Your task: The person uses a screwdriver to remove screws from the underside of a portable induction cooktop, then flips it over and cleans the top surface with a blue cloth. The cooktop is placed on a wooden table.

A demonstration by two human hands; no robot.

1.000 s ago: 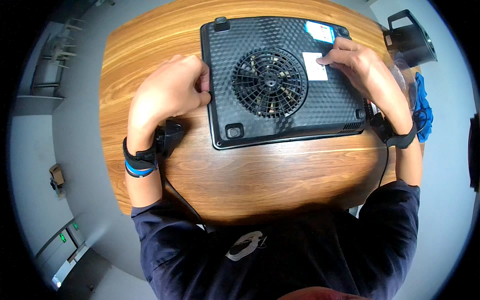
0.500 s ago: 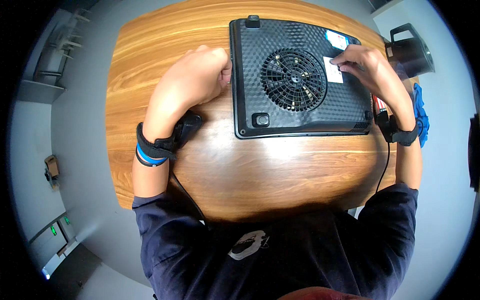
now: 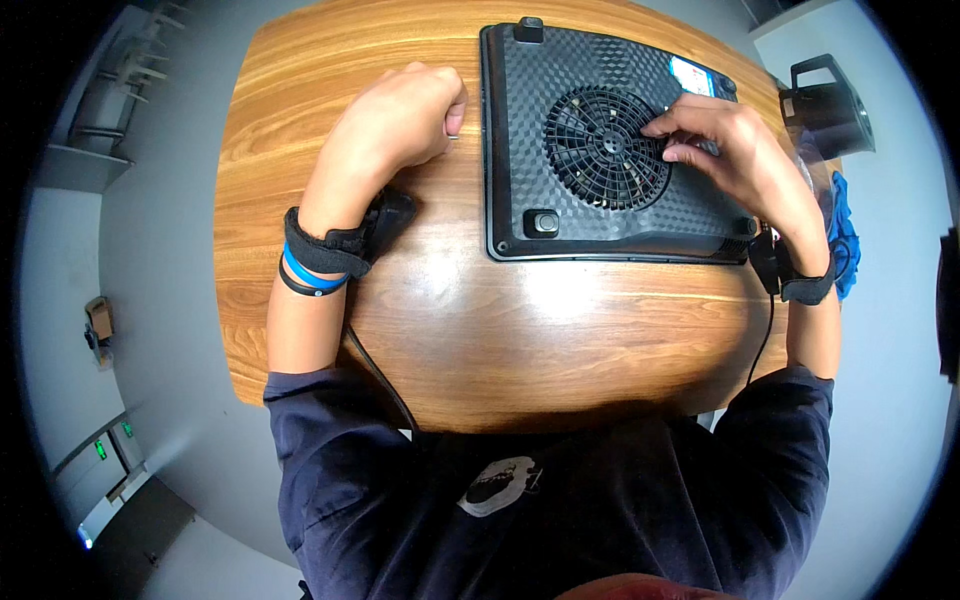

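Note:
A black induction cooker (image 3: 600, 235) lies underside up, its round fan grille (image 3: 610, 148) and rubber feet showing. Left of its edge, apart from it, my left hand (image 3: 405, 118) is closed above the table; a small pale sliver shows at the fingertips, too little to name. Over the right part of the grille hovers my right hand (image 3: 715, 140), thumb and forefinger bent and apart, with nothing visible between them. Whether its fingertips touch the grille is unclear. A white and blue sticker (image 3: 690, 75) sits just beyond this hand, which covers part of the underside.
The wooden table (image 3: 560, 340) carries everything. At its far right stands a dark pitcher-like container with a handle (image 3: 828, 115), with a blue cloth (image 3: 845, 240) nearer. Black straps with cables circle both wrists; one cable (image 3: 380, 380) runs down from the left wrist.
My right hand has shifted left from the white label onto the grille's edge, and its pinch has loosened. That label no longer shows. My left hand now sits farther from the cooker's edge.

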